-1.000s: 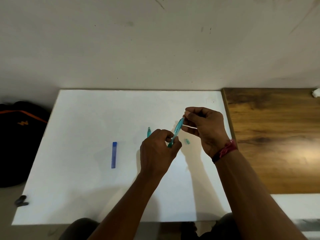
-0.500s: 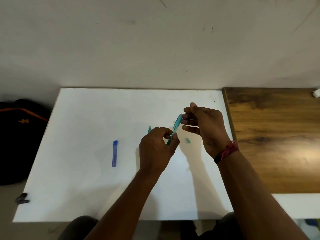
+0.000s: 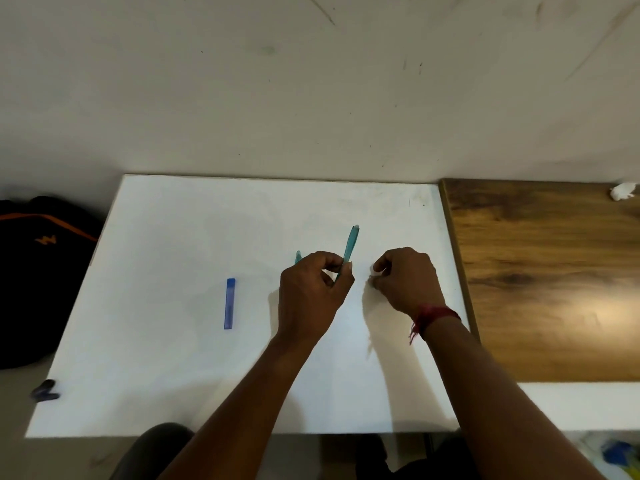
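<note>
My left hand [image 3: 313, 292] pinches the lower end of a teal pen barrel [image 3: 350, 245], which points up and away over the white board [image 3: 173, 237]. A second small teal piece [image 3: 298, 256] lies on the board, its tip showing just behind my left knuckles. My right hand [image 3: 407, 280], with a red thread on the wrist, is down at the board to the right of the barrel. Its fingers are curled with the tips at the surface. The tips cover whatever is under them.
A blue flat stick-shaped case [image 3: 229, 303] lies on the board to the left. A wooden tabletop [image 3: 554, 271] adjoins the board on the right, with a white crumpled bit [image 3: 623, 191] at its far corner. A black bag [image 3: 34, 271] sits left of the board.
My right hand let go of the barrel's top end and dropped to the board where a small teal piece lay. My left hand keeps the barrel, now more upright.
</note>
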